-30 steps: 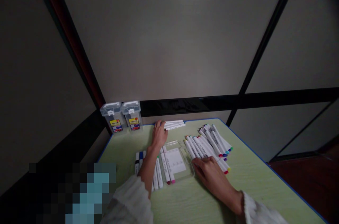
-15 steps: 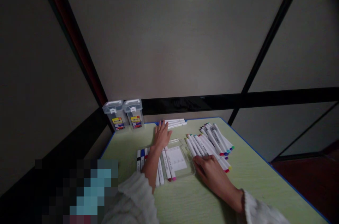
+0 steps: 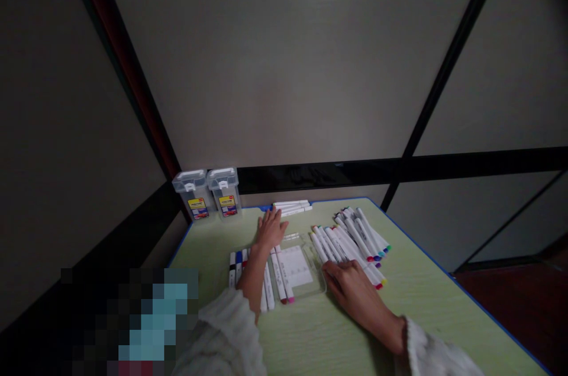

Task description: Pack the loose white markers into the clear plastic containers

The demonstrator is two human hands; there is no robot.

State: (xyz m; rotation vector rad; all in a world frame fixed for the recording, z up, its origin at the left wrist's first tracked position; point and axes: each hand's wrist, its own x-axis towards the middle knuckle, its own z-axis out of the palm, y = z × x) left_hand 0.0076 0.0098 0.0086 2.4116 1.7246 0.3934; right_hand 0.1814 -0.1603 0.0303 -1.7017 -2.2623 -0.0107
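Note:
My left hand point(image 3: 269, 230) reaches across a clear plastic tray point(image 3: 306, 293), palm down with its fingers spread. Its fingertips are by a few white markers point(image 3: 293, 207) lying at the table's back edge. Beneath my left forearm, a row of white markers with coloured ends point(image 3: 280, 281) lies in the tray, partly covered by the arm. My right hand point(image 3: 355, 290) is at the tray's right edge, against the near ends of a fanned pile of markers point(image 3: 335, 246). Its fingers are bent together, and whatever they may hold is hidden.
Two clear lidded boxes point(image 3: 224, 192) with yellow labels stand at the back left of the light green table point(image 3: 319, 340). A second bunch of markers point(image 3: 361, 231) lies at the back right. Behind the table rises a grey panelled wall point(image 3: 284, 68).
My left hand has drawn back very slightly from the white markers at the rear edge. My right hand stays where it was.

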